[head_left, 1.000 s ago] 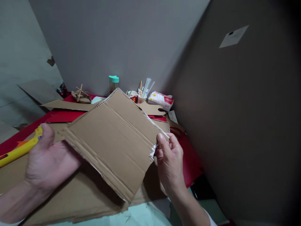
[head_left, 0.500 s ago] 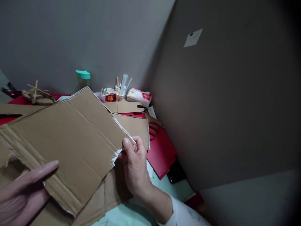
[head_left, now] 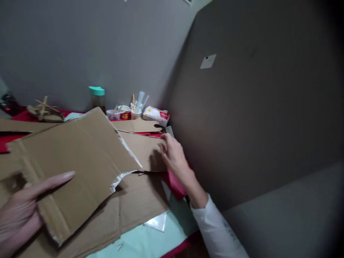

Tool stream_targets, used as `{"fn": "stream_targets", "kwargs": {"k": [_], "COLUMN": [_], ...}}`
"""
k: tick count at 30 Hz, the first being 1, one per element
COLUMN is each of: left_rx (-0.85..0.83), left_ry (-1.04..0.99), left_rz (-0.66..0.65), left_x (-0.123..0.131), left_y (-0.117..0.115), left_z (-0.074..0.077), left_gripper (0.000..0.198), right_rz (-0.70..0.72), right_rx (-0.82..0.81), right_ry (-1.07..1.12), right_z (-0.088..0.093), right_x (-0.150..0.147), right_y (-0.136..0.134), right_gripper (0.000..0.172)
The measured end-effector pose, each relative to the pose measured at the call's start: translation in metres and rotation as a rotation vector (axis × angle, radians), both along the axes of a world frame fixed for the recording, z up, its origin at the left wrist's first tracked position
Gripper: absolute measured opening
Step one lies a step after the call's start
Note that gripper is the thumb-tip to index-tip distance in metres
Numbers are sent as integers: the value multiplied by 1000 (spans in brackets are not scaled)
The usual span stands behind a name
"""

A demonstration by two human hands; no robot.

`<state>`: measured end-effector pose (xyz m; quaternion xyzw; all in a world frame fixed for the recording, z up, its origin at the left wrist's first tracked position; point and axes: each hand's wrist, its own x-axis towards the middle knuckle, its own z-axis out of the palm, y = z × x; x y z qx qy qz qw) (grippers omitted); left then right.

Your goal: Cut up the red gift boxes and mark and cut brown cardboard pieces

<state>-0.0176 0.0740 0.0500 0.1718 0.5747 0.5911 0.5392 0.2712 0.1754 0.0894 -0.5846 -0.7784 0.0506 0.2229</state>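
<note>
A brown cardboard piece (head_left: 77, 154) with a torn, whitish notch on its right side is tilted up at the left. My left hand (head_left: 34, 200) grips its lower left edge, thumb on the face. Away from that piece, my right hand (head_left: 173, 152) is by the right end of another cardboard sheet (head_left: 139, 147), its fingers apart and slightly curled; whether the fingertips touch the sheet is unclear. Beneath them a larger cardboard sheet (head_left: 142, 197) lies on the pale green table surface (head_left: 139, 240).
Along the back stand a bottle with a teal lid (head_left: 97, 96), a red and white bowl (head_left: 125, 113), a cup of sticks (head_left: 136, 111) and a tissue pack (head_left: 157, 114). A small wooden model (head_left: 45, 111) sits at back left. A grey wall (head_left: 242, 125) rises at the right.
My right hand has let go of the held cardboard's right corner and moved up and right to the other sheet. The held piece has shifted slightly left, still in my left hand. The view has shifted.
</note>
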Motion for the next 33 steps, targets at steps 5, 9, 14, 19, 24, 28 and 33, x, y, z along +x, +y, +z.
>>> {"fn": "stream_targets", "kwargs": {"k": [5,9,14,19,24,28,33], "left_rx": [25,125,194,229,229,250,280], "left_ry": [-158,-210,-197,-163,-111,-74,-102], "left_rz": [90,76,91,107,114,155,203], "left_x": [6,2,-5,-10,-12,-15,-17], "left_y": [-4,-4,-5,-6,-4,-3,-3], "left_z": [11,15,13,19,26,26,28], "left_gripper": [67,66,68,66,66,64,87], "right_rz": [-100,-75,-70,-121,-163,-259,-190], "right_rx": [-82,-48,-12,48,85,150,235], "right_ry": [-364,-560,-686,-723,-767,-673,151], "right_z": [-23,-40,-37,-23,-11,6,29], "right_x": [26,33,40,55,69,71,57], "right_y": [45,56,60,49,30,17,-9], "right_gripper": [15,22,21,23,25,16,44]}}
